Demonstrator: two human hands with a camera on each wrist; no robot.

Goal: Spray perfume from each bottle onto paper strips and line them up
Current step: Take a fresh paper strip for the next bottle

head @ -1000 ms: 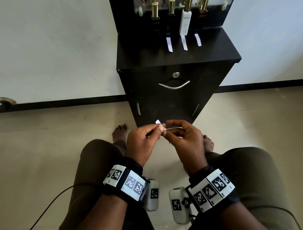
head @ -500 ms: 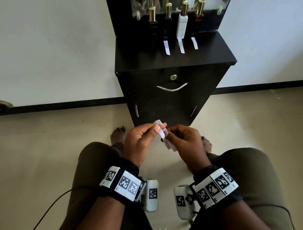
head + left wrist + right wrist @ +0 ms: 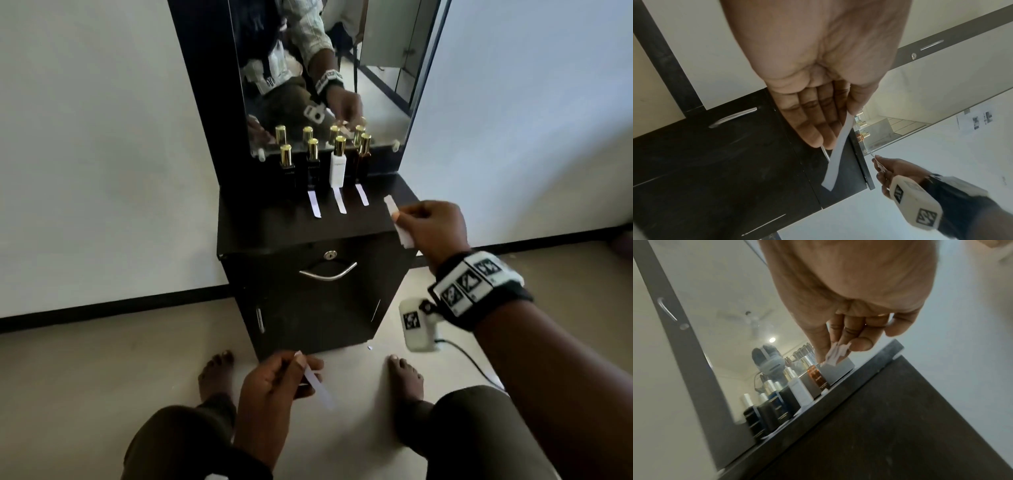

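Note:
Several gold-capped perfume bottles stand in a row at the back of the black cabinet top (image 3: 294, 229): two black ones (image 3: 287, 166), a white one (image 3: 337, 168) and an amber one (image 3: 363, 161). Three paper strips (image 3: 314, 204) lie in front of the three right bottles. My right hand (image 3: 428, 226) is raised at the cabinet's right edge and pinches a white strip (image 3: 397, 221) between thumb and fingers (image 3: 861, 344). My left hand (image 3: 274, 387) stays low above my knees and pinches another strip (image 3: 836, 154) that hangs down.
A mirror (image 3: 325, 68) stands behind the bottles and reflects them and my hand. The cabinet front has a metal handle (image 3: 327, 272) and a lock. White walls flank the cabinet. My bare feet (image 3: 215, 373) rest on the beige floor before it.
The hands were together over my lap working one piece of paper. Now they are apart, each with a strip; the right hand has risen to the cabinet's right edge.

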